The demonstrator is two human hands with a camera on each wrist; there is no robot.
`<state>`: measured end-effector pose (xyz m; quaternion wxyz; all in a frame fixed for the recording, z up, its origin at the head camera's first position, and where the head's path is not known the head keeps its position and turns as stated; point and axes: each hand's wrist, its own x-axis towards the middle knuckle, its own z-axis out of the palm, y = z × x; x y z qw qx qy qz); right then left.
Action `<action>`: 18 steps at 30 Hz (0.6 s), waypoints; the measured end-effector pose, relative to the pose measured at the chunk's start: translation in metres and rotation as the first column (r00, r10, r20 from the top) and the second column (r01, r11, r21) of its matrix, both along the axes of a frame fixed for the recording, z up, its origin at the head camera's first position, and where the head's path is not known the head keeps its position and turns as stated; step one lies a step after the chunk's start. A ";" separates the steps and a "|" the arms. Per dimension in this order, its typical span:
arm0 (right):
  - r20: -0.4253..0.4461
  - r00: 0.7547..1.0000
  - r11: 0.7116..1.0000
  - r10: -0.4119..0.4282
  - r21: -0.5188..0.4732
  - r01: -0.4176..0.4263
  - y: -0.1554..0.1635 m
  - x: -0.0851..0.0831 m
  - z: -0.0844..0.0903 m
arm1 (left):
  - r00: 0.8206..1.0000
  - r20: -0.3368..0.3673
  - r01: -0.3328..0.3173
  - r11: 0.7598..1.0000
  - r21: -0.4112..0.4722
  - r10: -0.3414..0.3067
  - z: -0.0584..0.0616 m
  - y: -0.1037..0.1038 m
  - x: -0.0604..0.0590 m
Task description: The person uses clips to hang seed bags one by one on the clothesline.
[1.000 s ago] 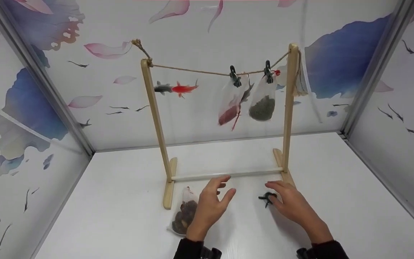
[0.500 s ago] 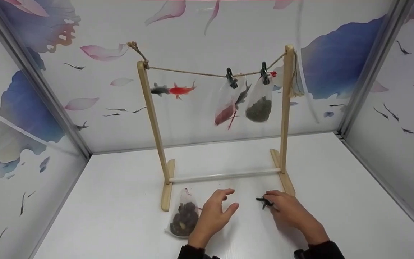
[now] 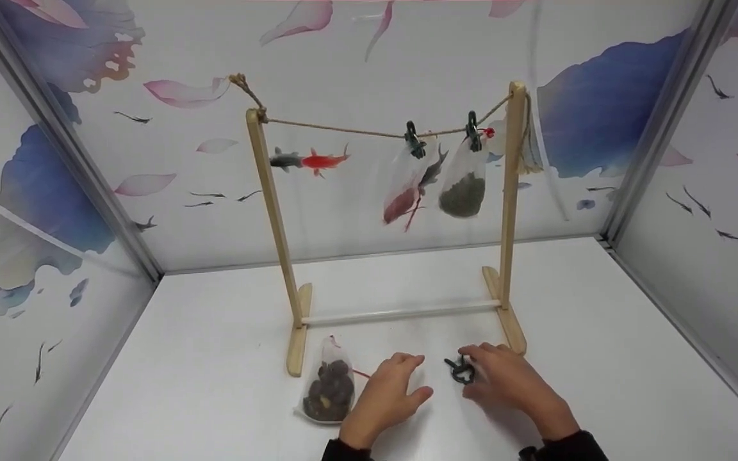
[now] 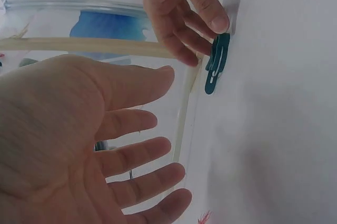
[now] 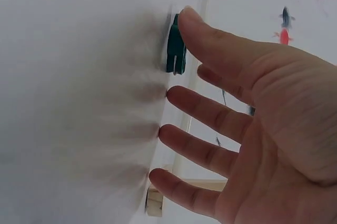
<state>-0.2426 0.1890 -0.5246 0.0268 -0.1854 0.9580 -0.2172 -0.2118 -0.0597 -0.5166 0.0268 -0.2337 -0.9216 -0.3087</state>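
1. A white bench (image 3: 215, 358) sits inside a booth whose walls carry printed petals, blue blooms and small fish.
2. A wooden rack (image 3: 271, 211) stands on the bench towards the back, two uprights joined by a low crossbar, with a twine line (image 3: 337, 130) strung between the tops.
3. From that line, near the rack's right upright, hang two clear pouches on dark clips: one with red contents (image 3: 404, 192) and one with dark green contents (image 3: 463, 186). They hang high above the hands and do not block them.
4. A third pouch (image 3: 328, 390), filled with brown lumps, lies flat on the bench just in front of the rack's left foot.
5. The left hand (image 3: 387, 400) hovers just right of that lying pouch, in front of the rack's crossbar, palm down, fingers (image 4: 142, 155) spread and released; it grips nothing.
6. A dark green clip (image 3: 460, 371) lies on the bench in front of the rack's right foot, between the two hands.
7. The right hand (image 3: 510, 384) is just right of the clip. Its thumb tip touches the clip's end while the other fingers (image 5: 205, 150) reach straight down to the bench, not curled round anything.
8. The clip is just beside the left fingertips and apart from them.
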 end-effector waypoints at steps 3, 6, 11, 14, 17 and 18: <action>-0.045 0.998 0.999 0.049 0.025 -0.048 -0.003 0.002 -0.001 | 1.000 0.004 0.018 1.000 -0.014 -0.018 -0.001 -0.001 0.000; -0.070 0.994 0.996 0.084 0.024 -0.082 -0.005 0.003 -0.002 | 0.999 0.013 0.032 0.999 -0.022 -0.032 0.000 0.000 0.001; -0.087 0.985 0.988 0.152 0.002 -0.152 -0.008 0.002 -0.002 | 0.999 0.013 0.032 0.999 -0.044 -0.031 -0.001 0.001 0.001; -0.062 0.988 0.989 0.144 -0.011 -0.145 -0.009 0.002 -0.002 | 0.999 0.024 0.027 0.998 -0.058 -0.026 -0.001 0.001 0.001; -0.028 0.993 0.994 0.111 0.000 -0.111 -0.010 0.002 -0.001 | 0.999 0.046 0.022 0.998 -0.067 -0.019 -0.001 0.001 0.001; -0.020 0.995 0.995 0.098 0.007 -0.098 -0.010 0.002 -0.001 | 0.998 0.053 0.022 0.998 -0.067 -0.018 -0.001 0.002 0.001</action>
